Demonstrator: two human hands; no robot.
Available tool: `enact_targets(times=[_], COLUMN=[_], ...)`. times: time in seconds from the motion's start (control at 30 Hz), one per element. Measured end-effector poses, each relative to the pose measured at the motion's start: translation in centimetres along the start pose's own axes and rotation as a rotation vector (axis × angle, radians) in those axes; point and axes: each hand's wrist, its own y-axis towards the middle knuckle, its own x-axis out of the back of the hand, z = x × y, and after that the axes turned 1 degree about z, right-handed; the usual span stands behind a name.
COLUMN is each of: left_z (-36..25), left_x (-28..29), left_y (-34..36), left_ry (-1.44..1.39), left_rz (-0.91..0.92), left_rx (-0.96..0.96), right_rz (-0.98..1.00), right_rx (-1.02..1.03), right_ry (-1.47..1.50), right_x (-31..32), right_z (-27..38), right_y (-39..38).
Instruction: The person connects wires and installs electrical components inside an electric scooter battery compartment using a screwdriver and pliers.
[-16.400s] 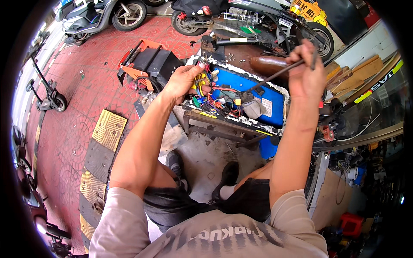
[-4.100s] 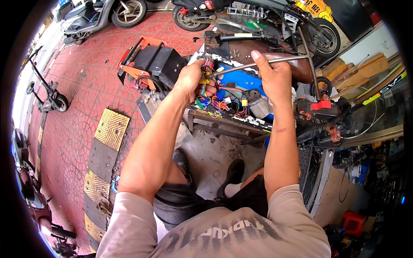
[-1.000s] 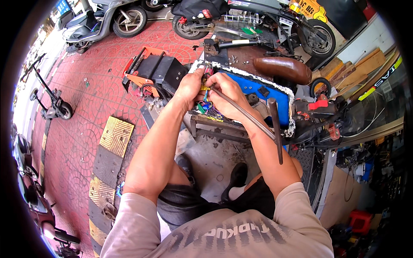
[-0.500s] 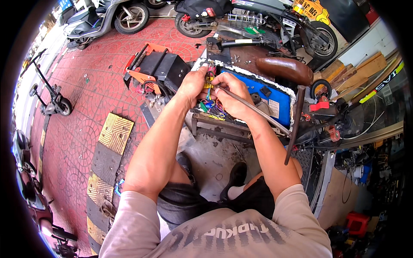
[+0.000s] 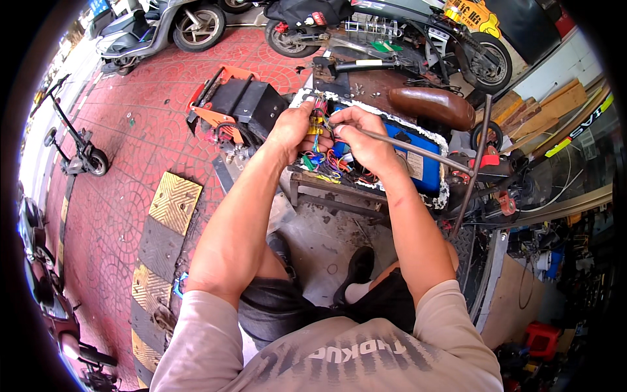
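A scooter deck housing [image 5: 443, 155] with a chipped white rim sits on a metal stand [image 5: 330, 201], holding a blue battery pack [image 5: 428, 179] and tangled coloured wires [image 5: 317, 163]. My left hand [image 5: 294, 130] is closed around a bundle of wires and yellow connectors [image 5: 317, 127] at the housing's left end. My right hand [image 5: 362, 140] grips a long steel T-handle tool [image 5: 421, 150], whose crossbar [image 5: 483, 130] sticks out past the housing's right end. The tool's tip is among the wires by my left fingers; exactly what it touches is too small to tell.
An orange-and-black scooter part [image 5: 248, 104] lies left of the housing. A brown seat [image 5: 431, 104] and parked scooters [image 5: 189, 26] are beyond. Wood boards [image 5: 548, 104] lean at right. A standing scooter [image 5: 78, 144] and rubber ramps [image 5: 170, 196] are at left; my feet [image 5: 356, 268] are below the stand.
The tool's outer end and crossbar have swung up and to the right, making the shaft flatter. My right hand has shifted slightly rightward with it; my left hand has barely moved.
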Motion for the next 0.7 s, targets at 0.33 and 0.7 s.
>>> enact_targets(times=[0.33,0.7], left_z=[-0.4,0.3], left_x=[-0.3,0.2], left_y=[-0.5,-0.4], left_ry=[0.026,0.084], left_rz=[0.013,0.075], left_rx=[0.013,-0.077], right_rz=[-0.148,-0.219], right_rx=[-0.301,-0.376], right_ry=[-0.242,-0.196], right_x=[9.6,10.0], right_z=[-0.4,-1.9], right_y=[0.4,-0.3])
